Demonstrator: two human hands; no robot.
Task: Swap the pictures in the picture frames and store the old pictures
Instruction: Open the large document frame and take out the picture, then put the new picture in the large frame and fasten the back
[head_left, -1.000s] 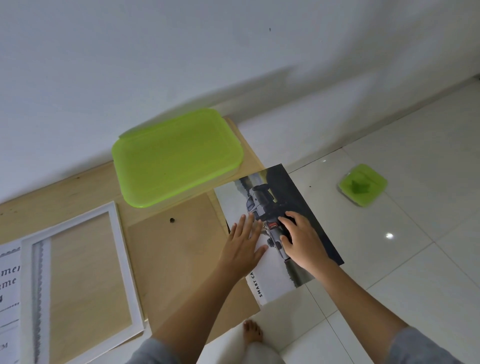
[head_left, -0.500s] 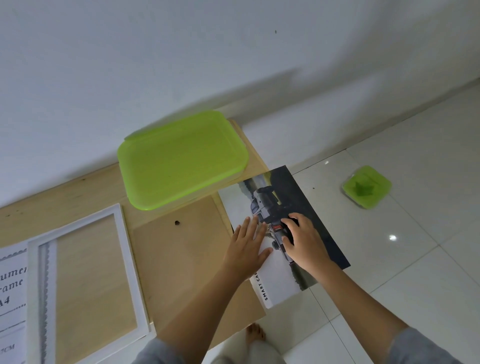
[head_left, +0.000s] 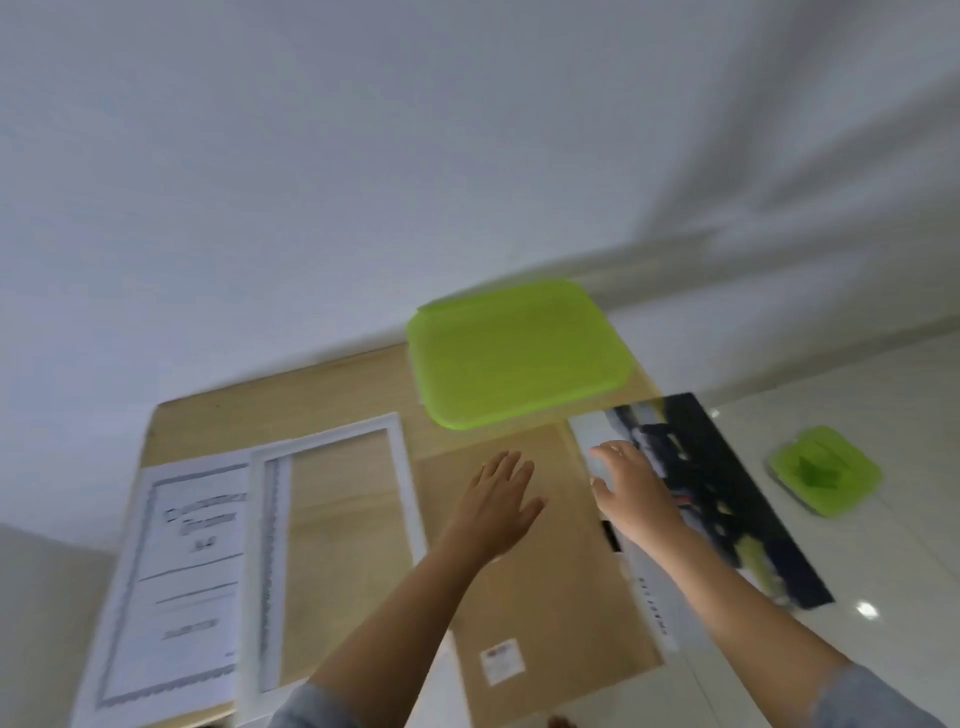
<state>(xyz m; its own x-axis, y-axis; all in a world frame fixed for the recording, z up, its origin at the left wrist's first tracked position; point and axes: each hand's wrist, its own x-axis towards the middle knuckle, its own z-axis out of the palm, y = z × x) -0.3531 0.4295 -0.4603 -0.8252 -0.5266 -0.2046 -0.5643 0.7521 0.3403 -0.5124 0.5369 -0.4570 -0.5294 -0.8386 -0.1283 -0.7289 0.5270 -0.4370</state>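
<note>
The frame is blurred. A dark photo print (head_left: 727, 493) lies at the right edge of the wooden table (head_left: 322, 405), overhanging it. My right hand (head_left: 631, 488) rests on the print's left part with fingers spread. My left hand (head_left: 498, 501) hovers flat and open over the brown backing board (head_left: 550, 597), holding nothing. Left of the board lies a white picture frame (head_left: 332, 525) with no picture in it. A certificate sheet (head_left: 192, 577) lies partly under the frame's left side.
A lime-green lidded box (head_left: 519, 353) stands at the back of the table against the white wall. A small green container (head_left: 823, 470) sits on the tiled floor to the right. The table's right edge runs under the print.
My view has swung left, showing the whole frame and certificate. My left hand has slid off the print onto the backing board. My right hand stays on the print.
</note>
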